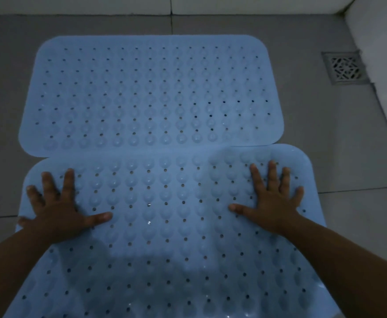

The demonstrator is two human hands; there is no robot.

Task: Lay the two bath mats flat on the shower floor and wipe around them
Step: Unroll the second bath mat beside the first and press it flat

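Both bare forearms reach fwd from bottom corners, angled inward. Left hand [57,210]: palm down, fingers straight & spread, thumb pointing right. Right hand [270,203]: palm down, fingers straight & spread, thumb pointing left. Hands well apart, roughly level w/ each other, both pressed flat.

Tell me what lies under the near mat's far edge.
The near mat overlaps the far mat along that edge, both hands pressing on it. Whatever floor lies beneath is covered.
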